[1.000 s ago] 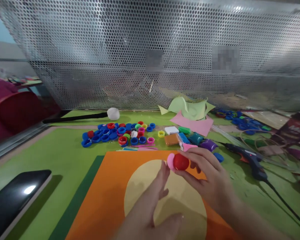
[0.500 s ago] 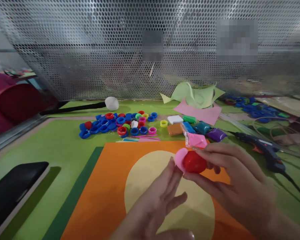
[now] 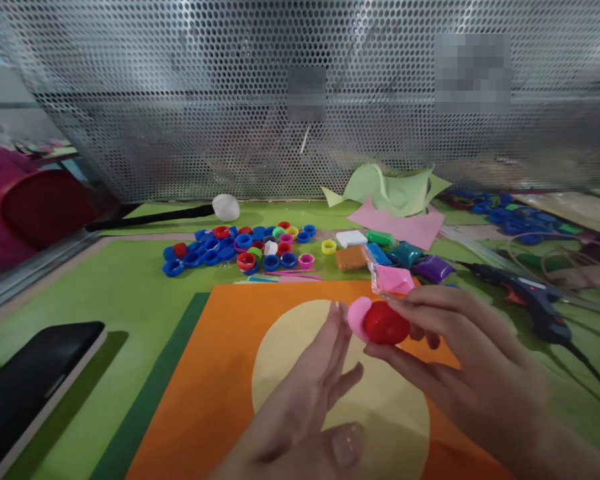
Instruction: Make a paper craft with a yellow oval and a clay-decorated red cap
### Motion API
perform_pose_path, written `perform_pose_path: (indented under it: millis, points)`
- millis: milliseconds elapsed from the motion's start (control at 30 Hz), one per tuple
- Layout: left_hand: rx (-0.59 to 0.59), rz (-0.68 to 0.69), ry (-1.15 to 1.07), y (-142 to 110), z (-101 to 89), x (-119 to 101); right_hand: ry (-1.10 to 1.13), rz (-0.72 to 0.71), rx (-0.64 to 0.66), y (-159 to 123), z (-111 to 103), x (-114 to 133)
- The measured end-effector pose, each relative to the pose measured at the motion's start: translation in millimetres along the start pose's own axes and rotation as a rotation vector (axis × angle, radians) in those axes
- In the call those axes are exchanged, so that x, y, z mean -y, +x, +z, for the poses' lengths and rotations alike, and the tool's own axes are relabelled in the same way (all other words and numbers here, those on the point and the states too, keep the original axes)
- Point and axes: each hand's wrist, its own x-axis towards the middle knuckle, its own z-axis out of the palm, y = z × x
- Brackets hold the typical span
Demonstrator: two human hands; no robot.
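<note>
Between the thumb and fingers of my right hand is a shiny red rounded piece that looks like a bottle cap. A smooth lump of pink clay bulges from its left side. My left hand is open, its fingers stretched out, with the fingertips right beside the clay; whether they touch it I cannot tell. Below both hands lies an orange sheet bearing a pale yellow paper circle. Just behind the red piece rests a clear packet of pink clay.
Several coloured bottle caps lie behind the sheet. Packets of clay, including a brown one and a purple one, sit right of them. A glue gun is at right, a black phone at left. A perforated metal panel stands behind.
My left fingers have moved slightly left, back from the pink clay, and the left thumb has come higher into view. The red piece stays in my right hand, shifted slightly left.
</note>
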Motion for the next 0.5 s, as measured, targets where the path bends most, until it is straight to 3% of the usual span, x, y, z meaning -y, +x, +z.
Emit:
perform_pose_path:
  millis: [67, 167, 333, 500]
  points:
    - [-0.035, 0.008, 0.068, 0, 3.3, -5, 0.004, -0.002, 0.019, -1, 1, 0]
    - [0.006, 0.019, 0.201, -1, 2.8, -9, 0.022, 0.003, 0.050, -4, 2, -1]
    - [-0.083, -0.058, 0.828, -7, -5.0, -25, 0.024, 0.040, 0.086, -5, 3, -3]
    - [-0.075, 0.121, 1.245, -5, -7.6, -33, 0.036, 0.053, 0.144, -4, 4, 0]
